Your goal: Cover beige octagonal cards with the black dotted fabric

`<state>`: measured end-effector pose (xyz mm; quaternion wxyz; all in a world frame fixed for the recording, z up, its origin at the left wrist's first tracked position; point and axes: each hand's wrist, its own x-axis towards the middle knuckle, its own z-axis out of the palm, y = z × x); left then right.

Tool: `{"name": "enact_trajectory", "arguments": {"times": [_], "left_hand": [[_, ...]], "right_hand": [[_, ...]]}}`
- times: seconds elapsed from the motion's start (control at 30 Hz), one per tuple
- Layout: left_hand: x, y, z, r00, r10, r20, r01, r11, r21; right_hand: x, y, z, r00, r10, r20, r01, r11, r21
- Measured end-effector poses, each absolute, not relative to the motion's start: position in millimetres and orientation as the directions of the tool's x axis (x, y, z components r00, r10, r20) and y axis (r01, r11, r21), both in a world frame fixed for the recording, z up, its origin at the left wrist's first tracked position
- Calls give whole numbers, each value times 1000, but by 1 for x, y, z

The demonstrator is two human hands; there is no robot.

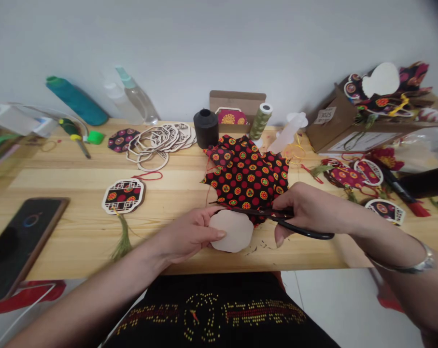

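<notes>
My left hand (199, 231) pinches a pale octagon-like card (232, 232), thumb on its face, near the table's front edge. My right hand (298, 215) grips black-handled scissors (305, 228), whose blades point left along the card's upper edge. Beyond them lies a black cloth (246, 169) with red and yellow flower dots and a jagged edge; its near part meets the blades. Whether the blades are parted is hard to see. Small dark scraps lie just right of the card. To the left rests a finished-looking white-framed pendant (123, 195) with a green tassel (122, 239).
A pile of white cut-out frames (164, 140) lies at the back left, by a black thread cone (206, 129) and a green thread spool (261, 122). A phone (21, 241) is at far left. A cardboard box (334, 121) and more pendants (349, 174) occupy the right.
</notes>
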<state>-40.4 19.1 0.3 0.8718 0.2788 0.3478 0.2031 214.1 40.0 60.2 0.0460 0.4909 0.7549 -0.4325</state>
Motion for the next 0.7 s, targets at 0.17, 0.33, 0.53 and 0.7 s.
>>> {"name": "enact_trajectory", "arguments": {"times": [0.17, 0.33, 0.53, 0.7], "left_hand": [[-41, 19, -1, 680, 539, -497, -150, 765, 626], [-41, 20, 0, 683, 538, -493, -149, 764, 628], [-41, 20, -1, 690, 544, -477, -155, 755, 637], [-42, 19, -3, 702, 535, -471, -148, 756, 638]], "right_hand": [[214, 41, 60, -522, 693, -498, 778, 146, -611], [214, 42, 58, -524, 663, -535, 766, 93, -636], [215, 43, 59, -553, 626, -549, 758, 105, -643], [213, 42, 62, -546, 627, -556, 771, 117, -626]]}}
